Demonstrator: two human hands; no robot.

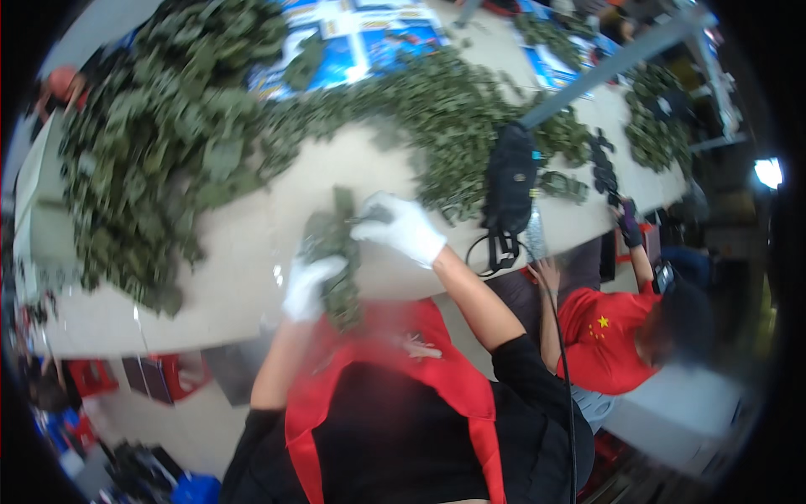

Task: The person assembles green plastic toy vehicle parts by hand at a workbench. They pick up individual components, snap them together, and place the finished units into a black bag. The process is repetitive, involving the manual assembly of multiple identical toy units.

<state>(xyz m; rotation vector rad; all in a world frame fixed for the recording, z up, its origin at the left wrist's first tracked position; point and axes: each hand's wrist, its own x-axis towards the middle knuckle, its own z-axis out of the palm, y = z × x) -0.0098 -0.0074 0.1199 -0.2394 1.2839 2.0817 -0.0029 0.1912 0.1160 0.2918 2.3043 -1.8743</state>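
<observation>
My left hand (309, 287), in a white glove, is closed round a bunch of green leafy sprigs (341, 286) above the table's near edge. The bunch stands lengthwise in front of my red apron (386, 336). My right hand (407, 228), gloved in white too, is closed beside the upper part of the bunch. A dark green leaf (378, 214) shows between its fingers. Blur hides whether that leaf is joined to the bunch. Just beyond my right hand lies a spread of loose green sprigs (453, 109).
A tall heap of leafy greenery (159, 151) covers the table's left side. A black pouch (510, 172) with a cable sits to the right, under a slanting metal bar (621, 63). Blue-and-white printed sheets (361, 46) lie at the back. A co-worker in a red shirt (609, 336) sits at right.
</observation>
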